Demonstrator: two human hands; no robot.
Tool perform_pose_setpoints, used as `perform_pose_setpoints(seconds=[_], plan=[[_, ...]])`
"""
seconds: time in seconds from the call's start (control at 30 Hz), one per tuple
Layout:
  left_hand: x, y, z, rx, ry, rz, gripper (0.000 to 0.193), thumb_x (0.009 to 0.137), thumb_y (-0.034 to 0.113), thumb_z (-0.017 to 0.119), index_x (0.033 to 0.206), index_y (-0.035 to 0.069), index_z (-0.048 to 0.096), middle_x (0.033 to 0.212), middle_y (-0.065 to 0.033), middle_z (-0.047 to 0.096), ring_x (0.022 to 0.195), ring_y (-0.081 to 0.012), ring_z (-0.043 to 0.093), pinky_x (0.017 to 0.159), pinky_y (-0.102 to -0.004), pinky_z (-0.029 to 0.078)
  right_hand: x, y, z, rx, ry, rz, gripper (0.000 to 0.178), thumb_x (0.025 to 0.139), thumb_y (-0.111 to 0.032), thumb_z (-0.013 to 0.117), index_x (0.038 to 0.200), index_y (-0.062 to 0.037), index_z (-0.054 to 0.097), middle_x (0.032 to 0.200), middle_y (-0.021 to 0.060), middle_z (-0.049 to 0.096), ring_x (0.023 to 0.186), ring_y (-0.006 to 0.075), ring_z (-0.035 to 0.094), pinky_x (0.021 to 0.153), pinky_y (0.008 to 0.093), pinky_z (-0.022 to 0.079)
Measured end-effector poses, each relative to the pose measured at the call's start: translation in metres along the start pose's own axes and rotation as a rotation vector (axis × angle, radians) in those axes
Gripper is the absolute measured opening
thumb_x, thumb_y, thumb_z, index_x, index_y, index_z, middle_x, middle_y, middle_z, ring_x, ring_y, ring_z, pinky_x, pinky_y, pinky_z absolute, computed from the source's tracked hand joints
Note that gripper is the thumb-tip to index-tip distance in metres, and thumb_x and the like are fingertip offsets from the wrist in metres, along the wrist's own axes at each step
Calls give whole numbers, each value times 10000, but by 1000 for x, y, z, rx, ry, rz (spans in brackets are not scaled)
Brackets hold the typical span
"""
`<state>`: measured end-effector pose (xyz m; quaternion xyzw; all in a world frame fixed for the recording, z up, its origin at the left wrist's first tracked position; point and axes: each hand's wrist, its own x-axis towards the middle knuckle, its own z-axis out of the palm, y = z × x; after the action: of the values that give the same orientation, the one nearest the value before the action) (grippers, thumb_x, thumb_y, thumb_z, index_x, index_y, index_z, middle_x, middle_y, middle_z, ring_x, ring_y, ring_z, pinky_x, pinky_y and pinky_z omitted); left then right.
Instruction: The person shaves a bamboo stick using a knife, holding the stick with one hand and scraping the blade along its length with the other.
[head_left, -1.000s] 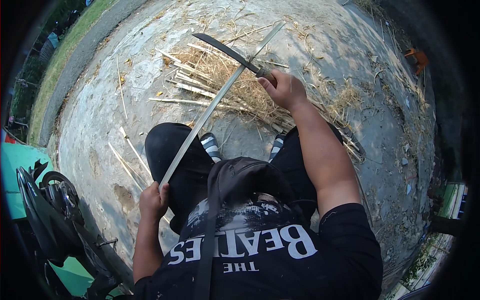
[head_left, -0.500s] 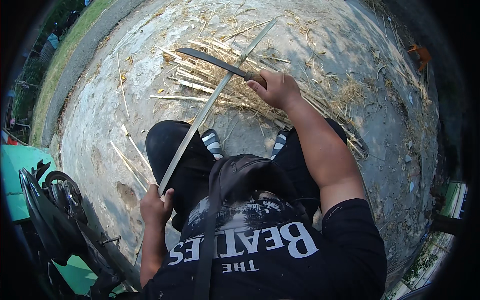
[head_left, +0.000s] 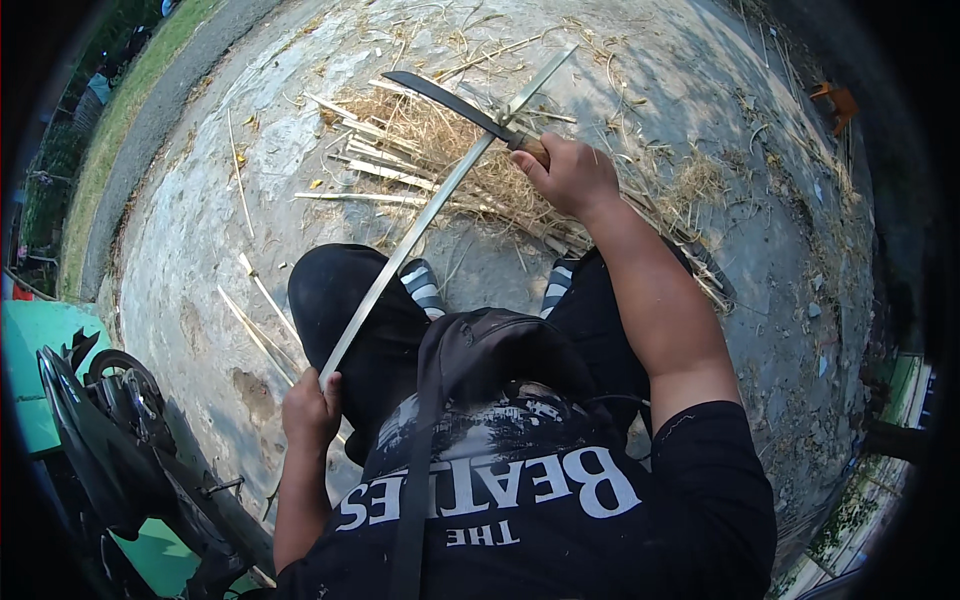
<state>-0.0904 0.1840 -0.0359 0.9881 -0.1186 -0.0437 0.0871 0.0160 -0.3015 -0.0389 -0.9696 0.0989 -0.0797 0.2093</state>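
Note:
A long, pale green bamboo strip (head_left: 418,228) slants from beside my left knee up toward the far middle. Its near end is in my left hand (head_left: 312,408), the fingers wrapped round it and the thumb along it. My right hand (head_left: 575,176) is closed on the wooden handle of a machete (head_left: 437,95). The dark, curved blade points to the far left and crosses the strip near its far end, seemingly touching it. Under the blade lies a heap of split bamboo sticks (head_left: 385,172) with curly straw-coloured shavings (head_left: 480,150).
My feet in striped footwear (head_left: 426,288) stand just before the heap. Several loose sticks (head_left: 262,335) lie on the rough concrete ground (head_left: 180,260) to the left. A parked motorbike (head_left: 120,440) stands at the lower left. Something orange (head_left: 838,106) lies at the far right.
My right hand and the machete have shifted a little to the right. The strip's far end has swung right with them, while my left hand has barely moved.

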Motion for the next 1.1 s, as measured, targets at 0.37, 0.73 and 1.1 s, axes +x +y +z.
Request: perform_pose_setpoints(seconds=[0.37, 0.73, 1.1], plan=[[-8, -8, 9, -68, 32, 4, 559, 1035, 531, 505, 816, 18, 513, 718, -279, 598, 725, -532, 602, 614, -596, 450, 3, 6, 3, -20, 85, -197, 540, 932, -651, 610, 897, -114, 655, 808, 128, 734, 806, 348, 739, 700, 485, 568], [2, 5, 3, -46, 20, 10, 555, 1037, 522, 518, 804, 18, 501, 717, -276, 587, 718, -528, 596, 602, -586, 442, 7, 7, 13, 449, 19, 79, 638, 969, -669, 552, 916, -40, 648, 774, 186, 692, 792, 407, 689, 714, 475, 520], [0, -2, 6, -53, 28, 33, 548, 1035, 527, 519, 815, 25, 505, 706, -270, 580, 711, -529, 593, 600, -587, 445, 24, 25, -7, -44, 1, -64, 582, 942, -695, 550, 992, -131, 683, 905, 166, 745, 877, 387, 727, 760, 491, 569]])
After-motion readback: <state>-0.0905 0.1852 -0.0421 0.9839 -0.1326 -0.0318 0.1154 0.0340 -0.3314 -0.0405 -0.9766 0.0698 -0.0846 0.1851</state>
